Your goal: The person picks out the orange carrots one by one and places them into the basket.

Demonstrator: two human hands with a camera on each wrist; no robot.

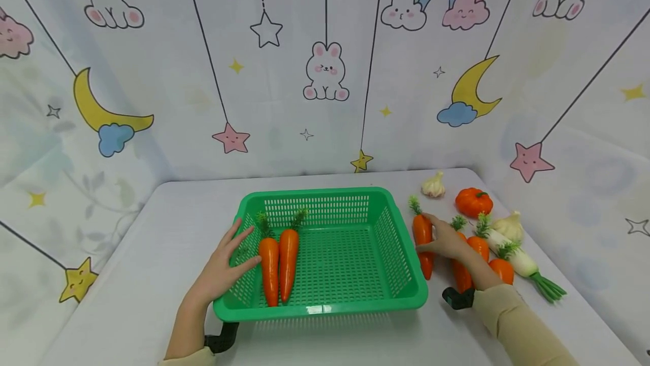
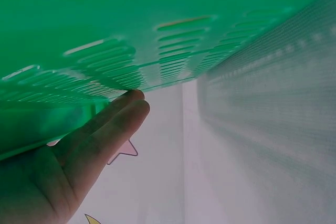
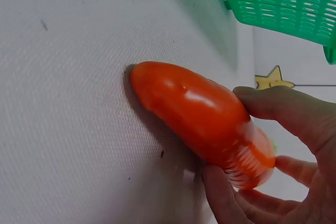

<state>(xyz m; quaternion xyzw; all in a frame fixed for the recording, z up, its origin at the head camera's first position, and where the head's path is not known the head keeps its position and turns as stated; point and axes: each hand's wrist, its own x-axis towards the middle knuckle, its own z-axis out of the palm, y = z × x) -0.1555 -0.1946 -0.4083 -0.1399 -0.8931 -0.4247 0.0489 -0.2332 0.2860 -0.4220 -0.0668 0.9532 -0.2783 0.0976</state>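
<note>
My left hand point(image 1: 223, 267) lies over the left rim of a green plastic basket point(image 1: 317, 309), its fingers spread and fairly straight. Seen in the left wrist view, two fingers point(image 2: 113, 129) extend along the basket's slotted outer wall. Inside the basket, two orange carrots point(image 1: 287, 264) with green tops lie side by side at the left, near that thumb. Just right of the basket, my right hand point(image 1: 444, 239) grips another carrot point(image 3: 194, 111) around its thick upper part. Its tapered tip points away from the palm, close over the white table.
Right of my right hand lie more carrots point(image 1: 461, 273), an orange pumpkin-like vegetable point(image 1: 473, 202), garlic bulbs point(image 1: 433, 185) and a white-and-green vegetable point(image 1: 523, 261). A patterned cloth point(image 1: 284, 95) hangs behind the white table point(image 1: 167, 230).
</note>
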